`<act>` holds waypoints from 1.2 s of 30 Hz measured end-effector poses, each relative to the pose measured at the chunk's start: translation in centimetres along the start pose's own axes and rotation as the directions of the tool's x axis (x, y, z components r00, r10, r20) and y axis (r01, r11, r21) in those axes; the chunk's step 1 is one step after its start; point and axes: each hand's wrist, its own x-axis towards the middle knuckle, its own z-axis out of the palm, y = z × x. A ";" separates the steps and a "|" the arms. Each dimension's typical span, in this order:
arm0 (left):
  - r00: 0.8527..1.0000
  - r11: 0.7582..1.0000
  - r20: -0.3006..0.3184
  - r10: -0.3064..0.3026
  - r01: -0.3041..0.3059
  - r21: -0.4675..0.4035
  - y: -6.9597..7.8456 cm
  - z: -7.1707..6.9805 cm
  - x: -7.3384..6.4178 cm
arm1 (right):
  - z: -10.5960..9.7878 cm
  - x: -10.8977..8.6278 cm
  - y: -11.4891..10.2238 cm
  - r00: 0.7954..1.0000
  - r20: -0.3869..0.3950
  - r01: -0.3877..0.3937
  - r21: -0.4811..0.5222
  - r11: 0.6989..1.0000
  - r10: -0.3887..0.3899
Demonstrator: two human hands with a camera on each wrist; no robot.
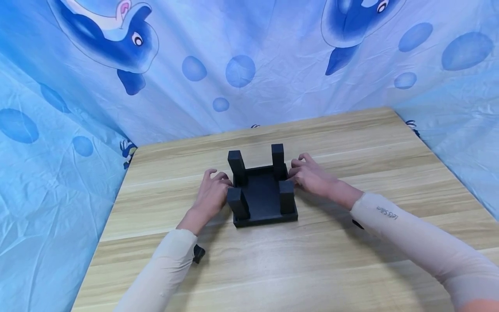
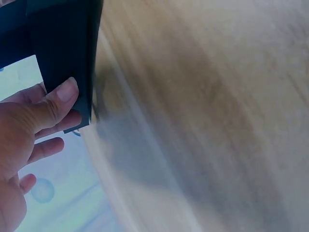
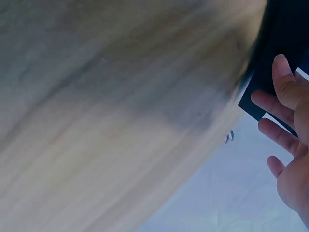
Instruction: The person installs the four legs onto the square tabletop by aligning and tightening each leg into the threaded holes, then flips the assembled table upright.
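Observation:
A black, square, tray-like piece with a low rim (image 1: 263, 197) sits over the middle of the wooden table, with a thick square post standing at each corner, like a small table turned upside down. At its left side my left hand (image 1: 212, 193) grips the edge; in the left wrist view the thumb (image 2: 67, 91) lies on the dark side wall, the forefinger beside it, and the other fingers stay loose. Opposite, my right hand (image 1: 312, 177) holds the right edge, its thumb (image 3: 282, 70) and forefinger on the wall in the right wrist view.
The wood-grain table (image 1: 351, 260) extends around the piece, its back edge meeting a blue curtain (image 1: 273, 95) with cartoon dolphins and bubbles. More curtain hangs at the left and right. Light sleeves (image 1: 167, 255) cover both forearms.

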 end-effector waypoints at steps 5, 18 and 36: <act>0.999 0.999 -0.031 0.017 -0.015 0.034 -0.3 -0.6 0.2 | -0.7 0.1 0.3 0.999 -0.053 0.003 -0.012 1.000 -0.003; 0.992 0.999 -0.122 0.044 -0.041 0.032 -0.8 -2.4 1.0 | -2.3 0.3 0.8 0.995 -0.098 -0.028 0.000 1.000 0.028; 0.988 0.861 -0.152 -0.041 -0.042 -0.506 -2.5 -5.0 2.0 | -7.5 0.7 1.4 0.994 -0.083 -0.043 0.272 0.961 0.068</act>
